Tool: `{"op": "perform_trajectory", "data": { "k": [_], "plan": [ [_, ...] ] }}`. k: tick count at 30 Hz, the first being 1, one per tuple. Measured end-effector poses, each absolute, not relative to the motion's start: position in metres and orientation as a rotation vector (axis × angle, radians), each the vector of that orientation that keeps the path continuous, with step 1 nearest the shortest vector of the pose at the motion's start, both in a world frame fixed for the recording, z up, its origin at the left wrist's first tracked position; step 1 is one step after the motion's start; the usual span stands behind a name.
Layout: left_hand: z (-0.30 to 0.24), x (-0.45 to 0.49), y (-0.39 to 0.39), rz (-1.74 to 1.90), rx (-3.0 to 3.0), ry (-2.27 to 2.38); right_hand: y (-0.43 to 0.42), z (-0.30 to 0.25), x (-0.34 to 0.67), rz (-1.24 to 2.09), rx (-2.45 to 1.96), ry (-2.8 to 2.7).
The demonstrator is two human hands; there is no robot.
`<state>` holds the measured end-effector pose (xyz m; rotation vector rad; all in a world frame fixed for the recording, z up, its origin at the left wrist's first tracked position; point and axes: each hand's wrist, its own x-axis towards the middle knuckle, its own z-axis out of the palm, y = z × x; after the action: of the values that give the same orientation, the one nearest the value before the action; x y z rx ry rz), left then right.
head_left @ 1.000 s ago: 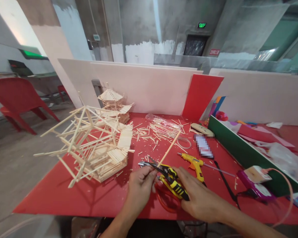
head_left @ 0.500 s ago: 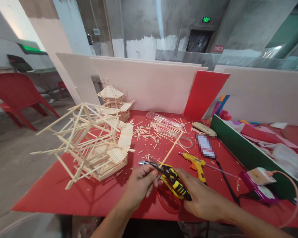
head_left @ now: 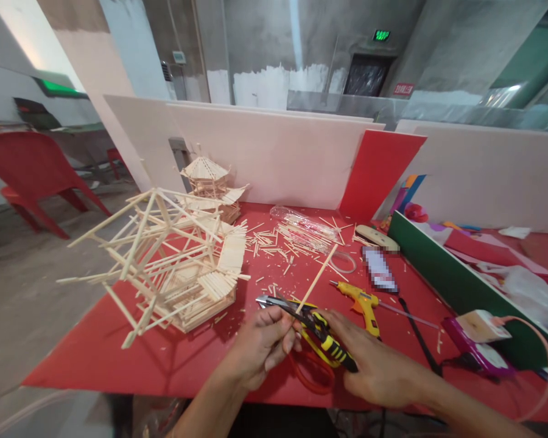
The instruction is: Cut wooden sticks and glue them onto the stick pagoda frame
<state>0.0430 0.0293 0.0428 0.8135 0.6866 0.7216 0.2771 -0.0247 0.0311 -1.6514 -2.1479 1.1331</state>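
Note:
Between the fingers of my left hand (head_left: 265, 344) is a thin wooden stick (head_left: 318, 278), slanting up and to the right. My right hand (head_left: 379, 362) grips black-and-yellow cutting pliers (head_left: 331, 342), whose jaws lie by my left fingertips, across the stick's lower part. Whether the blades touch the stick I cannot tell. Red-handled scissors (head_left: 317, 380) lie under the pliers, partly hidden. To the left stands an open frame model of wooden sticks (head_left: 168, 267), partly roofed with short sticks. A smaller stick pavilion (head_left: 205, 176) rises behind it.
Loose sticks (head_left: 301, 234), some in clear plastic, and cut bits lie mid-table. A yellow glue gun (head_left: 363, 301), a blurred phone (head_left: 379, 269) and a power strip with charger (head_left: 479, 344) sit to the right. A green board (head_left: 461, 298) borders the right; white panels (head_left: 274, 158) stand behind.
My left fingers have shifted slightly right and curl more under the pliers. The stick and pliers have moved a little to the right. The models stay in place.

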Motion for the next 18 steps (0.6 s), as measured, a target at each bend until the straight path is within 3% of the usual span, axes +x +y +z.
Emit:
{"op": "perform_trajectory", "data": {
  "k": [8, 14, 18],
  "plan": [
    [0.037, 0.046, 0.026, 0.782, 0.781, 0.665, -0.028, 0.043, 0.270, 1.120, -1.602, -2.125],
    [0.041, 0.043, 0.029, 0.823, 0.816, 0.776, -0.022, 0.058, 0.271, 1.435, -1.601, -2.047],
    [0.041, 0.039, 0.031, 0.825, 0.860, 0.850, -0.022, 0.067, 0.269, 1.464, -1.564, -1.989]
  ]
}}
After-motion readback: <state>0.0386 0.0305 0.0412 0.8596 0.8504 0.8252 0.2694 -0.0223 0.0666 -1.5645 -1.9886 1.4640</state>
